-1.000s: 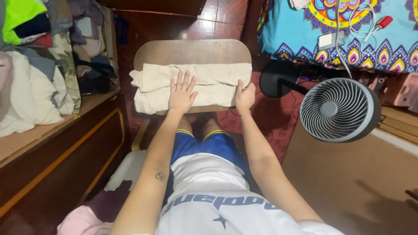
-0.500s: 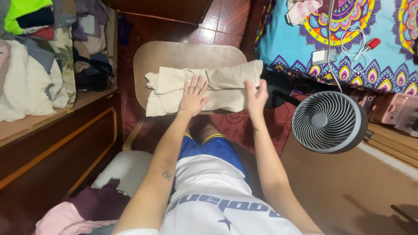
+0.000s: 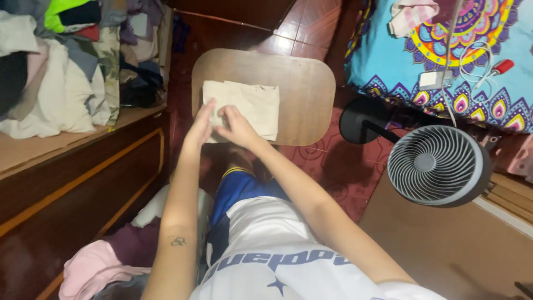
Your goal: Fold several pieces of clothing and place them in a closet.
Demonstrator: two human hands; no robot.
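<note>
Two hands [image 3: 222,125] press one folded beige cloth [image 3: 250,105] on one table [image 3: 305,83]

Right half of small wooden table [image 3: 302,94] lay bare; hand could pass there unhindered. Left half was taken by folded beige cloth [image 3: 244,108], with left hand [image 3: 201,125] and right hand [image 3: 237,126] resting on its near edge. Left of table: narrow floor gap, bounded by wooden shelf unit [image 3: 72,183] carrying piled clothes [image 3: 61,83]. Right of table: open red floor [image 3: 327,161], then desk fan [image 3: 437,165] on black base, standing well apart. Bed with patterned blue cover [image 3: 388,61] closed off far right. Person's knees blocked passage beneath table's near edge.
</note>
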